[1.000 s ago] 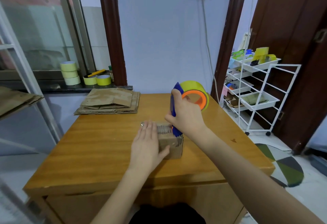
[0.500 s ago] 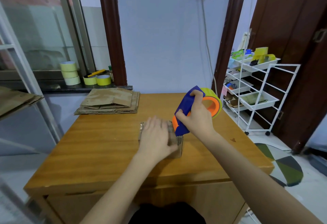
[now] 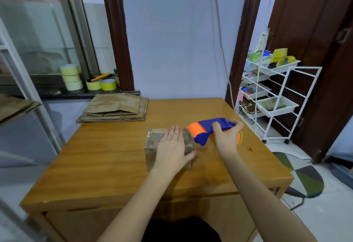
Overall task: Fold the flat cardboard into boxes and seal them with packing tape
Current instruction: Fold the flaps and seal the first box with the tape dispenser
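Note:
A small folded cardboard box (image 3: 152,142) stands in the middle of the wooden table (image 3: 99,165). My left hand (image 3: 172,149) lies flat on its top, fingers straight, thumb over the right edge. My right hand (image 3: 227,136) grips a blue and orange tape dispenser (image 3: 208,129) with a yellow-green tape roll. The dispenser lies tipped on its side just right of the box, its orange front end at the box's upper right corner. A stack of flat cardboard (image 3: 116,108) lies at the table's far left corner.
Several tape rolls (image 3: 71,77) and a yellow cutter (image 3: 100,76) sit on the window ledge at the back left. A white wire trolley (image 3: 275,96) with trays stands right of the table. More flat cardboard (image 3: 15,106) rests on a shelf at the far left.
My right hand has swung the dispenser down from upright above the box to low at its right side. My left hand slid further over the box top.

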The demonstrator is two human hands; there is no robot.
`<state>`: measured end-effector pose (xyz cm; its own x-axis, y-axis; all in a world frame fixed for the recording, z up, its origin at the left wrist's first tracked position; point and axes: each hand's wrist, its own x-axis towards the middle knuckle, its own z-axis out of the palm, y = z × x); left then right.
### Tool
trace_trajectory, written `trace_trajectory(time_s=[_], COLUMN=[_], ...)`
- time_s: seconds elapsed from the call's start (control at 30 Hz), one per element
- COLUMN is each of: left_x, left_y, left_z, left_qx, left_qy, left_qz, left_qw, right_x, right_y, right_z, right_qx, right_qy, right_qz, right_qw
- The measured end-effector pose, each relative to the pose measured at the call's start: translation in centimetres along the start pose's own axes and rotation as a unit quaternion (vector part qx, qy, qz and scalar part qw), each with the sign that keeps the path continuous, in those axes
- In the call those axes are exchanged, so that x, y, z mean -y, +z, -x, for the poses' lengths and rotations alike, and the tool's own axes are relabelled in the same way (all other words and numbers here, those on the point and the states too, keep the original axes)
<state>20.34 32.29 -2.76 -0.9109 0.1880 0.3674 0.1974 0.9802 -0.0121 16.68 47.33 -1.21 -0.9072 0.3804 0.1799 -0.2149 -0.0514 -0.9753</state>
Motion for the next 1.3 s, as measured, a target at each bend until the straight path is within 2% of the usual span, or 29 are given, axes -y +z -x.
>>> trace_trajectory(time_s=[0.07, 0.2, 0.37, 0.57, 0.67, 0.8, 1.03, 1.3], left_x=[0.0, 0.0, 0.0, 0.1, 0.1, 0.1, 0.0, 0.0], left_y=[0.0, 0.0, -0.1, 0.0, 0.1, 0.1, 0.2, 0.2], left_z=[-0.1, 0.0, 0.1, 0.1, 0.1, 0.0, 0.1, 0.1], left_qx=[0.001, 0.000, -0.008, -0.008, -0.010, -0.010, -0.005, -0.002], left_qy=[0.002, 0.001, -0.001, 0.003, 0.004, 0.010, 0.000, 0.008], left_qz=[-0.010, -0.016, -0.014, -0.005, -0.005, -0.004, 0.008, 0.022], left_qw=[1.000, 1.000, 1.000, 1.000, 1.000, 1.000, 1.000, 1.000], right_x=[-0.8, -0.7, -1.3, -1.0, -0.9, -0.5, -0.9, 0.1], right_y=[0.0, 0.0, -0.7, -1.6, -2.3, -2.2, -0.6, 1.5], right_z=[-0.1, -0.6, -0.6, -1.7, -1.4, -1.1, -0.4, -1.5], right_qx=[-0.037, -0.041, -0.156, -0.180, -0.114, -0.036, 0.038, 0.081], right_qy=[0.044, 0.028, 0.076, 0.048, -0.019, -0.111, -0.156, -0.199], right_qz=[-0.019, -0.022, -0.091, -0.077, -0.020, 0.061, 0.152, 0.293], right_qw=[0.998, 0.999, 0.981, 0.979, 0.993, 0.991, 0.975, 0.932])
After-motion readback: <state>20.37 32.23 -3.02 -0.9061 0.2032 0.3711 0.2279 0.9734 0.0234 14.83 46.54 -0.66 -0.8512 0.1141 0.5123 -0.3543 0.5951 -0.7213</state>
